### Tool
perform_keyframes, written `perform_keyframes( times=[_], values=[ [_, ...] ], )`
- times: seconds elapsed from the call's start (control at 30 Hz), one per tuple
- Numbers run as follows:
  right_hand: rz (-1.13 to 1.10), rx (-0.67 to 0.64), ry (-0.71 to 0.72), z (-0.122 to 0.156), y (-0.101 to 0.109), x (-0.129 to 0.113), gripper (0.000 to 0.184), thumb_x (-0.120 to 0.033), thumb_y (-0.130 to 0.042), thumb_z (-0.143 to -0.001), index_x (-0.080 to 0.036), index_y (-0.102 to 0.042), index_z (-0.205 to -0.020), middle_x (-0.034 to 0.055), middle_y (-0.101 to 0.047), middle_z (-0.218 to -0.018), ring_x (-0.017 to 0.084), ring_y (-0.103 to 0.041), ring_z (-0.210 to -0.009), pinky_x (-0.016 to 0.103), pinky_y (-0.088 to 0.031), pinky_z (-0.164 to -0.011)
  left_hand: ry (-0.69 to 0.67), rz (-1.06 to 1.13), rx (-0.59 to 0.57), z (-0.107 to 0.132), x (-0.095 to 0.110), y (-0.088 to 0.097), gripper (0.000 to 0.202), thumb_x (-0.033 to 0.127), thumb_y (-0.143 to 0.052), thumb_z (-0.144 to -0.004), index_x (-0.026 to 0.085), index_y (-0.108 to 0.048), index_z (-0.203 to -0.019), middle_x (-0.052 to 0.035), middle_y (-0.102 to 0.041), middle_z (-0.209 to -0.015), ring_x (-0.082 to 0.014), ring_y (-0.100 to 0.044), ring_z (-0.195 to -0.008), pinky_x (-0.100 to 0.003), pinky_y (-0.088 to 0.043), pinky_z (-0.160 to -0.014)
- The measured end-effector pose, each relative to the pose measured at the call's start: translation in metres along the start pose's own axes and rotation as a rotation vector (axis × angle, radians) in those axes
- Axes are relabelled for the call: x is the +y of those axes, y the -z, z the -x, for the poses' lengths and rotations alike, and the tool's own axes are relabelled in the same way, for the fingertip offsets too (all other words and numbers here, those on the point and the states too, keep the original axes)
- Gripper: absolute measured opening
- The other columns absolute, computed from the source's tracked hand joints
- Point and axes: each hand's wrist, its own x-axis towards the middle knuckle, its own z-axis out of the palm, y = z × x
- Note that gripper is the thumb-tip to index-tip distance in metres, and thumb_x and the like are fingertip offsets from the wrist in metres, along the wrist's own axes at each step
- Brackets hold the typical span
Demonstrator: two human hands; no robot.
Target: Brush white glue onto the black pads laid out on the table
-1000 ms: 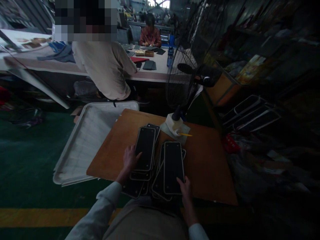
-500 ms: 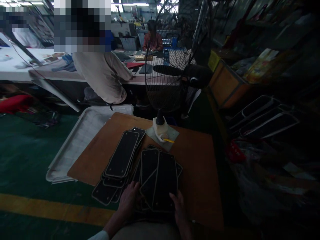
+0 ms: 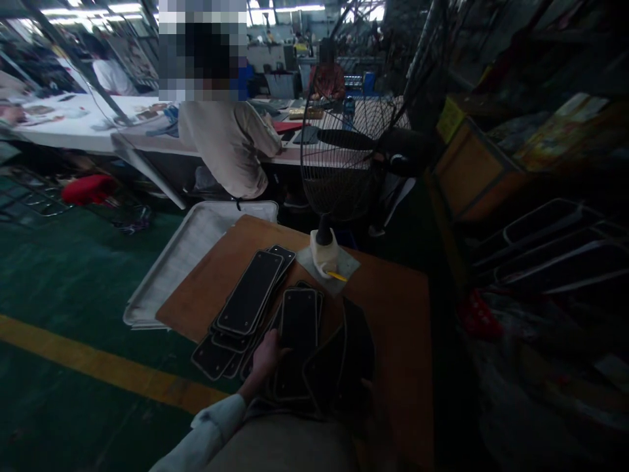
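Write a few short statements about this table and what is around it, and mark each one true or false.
1. The left hand rests on a stack of dark panels on the wooden table. True.
2. The white tray lies on top of the panels. False: it sits by the table's left side, apart from them.
3. A fan with a wire cage stands beyond the table's far edge. True.
4. The line painted on the green floor is red. False: it is yellow.
5. The person in the light shirt faces the camera. False: their back is turned to it.
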Motion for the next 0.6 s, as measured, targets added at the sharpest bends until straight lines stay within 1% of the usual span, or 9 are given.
perform_keyframes(
  times=[0.07,0.13,0.2,0.27,0.33,0.43,0.5,0.6],
  values=[
    [0.048,0.013,0.035,-0.006,0.025,-0.015,0.033,-0.057,-0.062,-0.069,-0.032,-0.076,-0.085,0.005,-0.074,-0.091,0.032,-0.066,-0.102,0.047,-0.053,-0.09,0.036,0.016,-0.014,-0.003,-0.001,-0.002,0.025,0.032,-0.064,-0.084,0.021,-0.045,-0.096,-0.0055,-0.059,-0.11,-0.0193,-0.062,-0.094,-0.027,-0.038,-0.07],
    [0.085,0.018,0.08,-0.021,0.048,-0.039,0.036,-0.056,-0.062,-0.071,-0.032,-0.074,-0.094,0.005,-0.073,-0.101,0.03,-0.066,-0.104,0.044,-0.054,-0.09,0.022,0.03,-0.006,-0.004,-0.004,-0.004,0.025,0.031,-0.063,-0.084,0.021,-0.044,-0.096,-0.0057,-0.058,-0.109,-0.0194,-0.061,-0.095,-0.027,-0.038,-0.072],
    [0.094,0.008,0.112,-0.045,0.066,-0.067,0.042,-0.053,-0.063,-0.071,-0.031,-0.071,-0.106,0.0053,-0.071,-0.109,0.029,-0.066,-0.104,0.042,-0.055,-0.088,-0.004,0.043,-0.006,-0.004,-0.007,-0.006,0.023,0.028,-0.062,-0.084,0.021,-0.044,-0.097,-0.0062,-0.057,-0.111,-0.0194,-0.061,-0.096,-0.027,-0.038,-0.073],
    [0.119,0.022,0.145,-0.077,0.073,-0.096,0.048,-0.052,-0.068,-0.068,-0.028,-0.069,-0.109,0.0053,-0.072,-0.107,0.027,-0.068,-0.098,0.04,-0.056,-0.083,-0.008,0.048,-0.013,-0.004,-0.009,-0.008,0.023,0.026,-0.061,-0.083,0.021,-0.044,-0.097,-0.0066,-0.057,-0.112,-0.0196,-0.061,-0.097,-0.027,-0.039,-0.073],
    [0.135,0.035,0.184,-0.113,0.072,-0.124,0.051,-0.051,-0.071,-0.064,-0.025,-0.068,-0.109,0.005,-0.072,-0.106,0.026,-0.068,-0.096,0.037,-0.056,-0.081,0.002,0.047,-0.009,-0.005,-0.01,-0.01,0.024,0.026,-0.061,-0.083,0.021,-0.044,-0.099,-0.0073,-0.057,-0.114,-0.0202,-0.062,-0.097,-0.028,-0.039,-0.073],
    [0.156,-0.002,0.234,-0.164,0.058,-0.157,0.055,-0.049,-0.074,-0.062,-0.022,-0.066,-0.109,0.005,-0.072,-0.106,0.025,-0.068,-0.096,0.035,-0.055,-0.081,-0.002,0.049,0.0,-0.004,-0.01,-0.012,0.027,0.025,-0.062,-0.082,0.021,-0.044,-0.101,-0.0086,-0.056,-0.117,-0.0213,-0.061,-0.103,-0.028,-0.04,-0.078],
    [0.185,-0.034,0.248,-0.194,0.045,-0.172,0.052,-0.045,-0.075,-0.06,-0.02,-0.068,-0.105,0.0054,-0.074,-0.101,0.024,-0.069,-0.091,0.034,-0.055,-0.078,-0.001,0.053,0.003,-0.003,-0.009,-0.012,0.027,0.024,-0.062,-0.081,0.021,-0.044,-0.101,-0.0087,-0.057,-0.117,-0.0218,-0.06,-0.105,-0.028,-0.041,-0.079],
    [0.245,-0.022,0.234,-0.229,0.028,-0.18,0.038,-0.037,-0.078,-0.057,-0.017,-0.069,-0.088,0.0041,-0.074,-0.079,0.023,-0.068,-0.074,0.033,-0.054,-0.066,0.016,0.055,0.003,-0.002,-0.007,-0.01,0.027,0.024,-0.062,-0.08,0.022,-0.044,-0.1,-0.0082,-0.057,-0.117,-0.0219,-0.06,-0.104,-0.029,-0.041,-0.078]
  ],
)
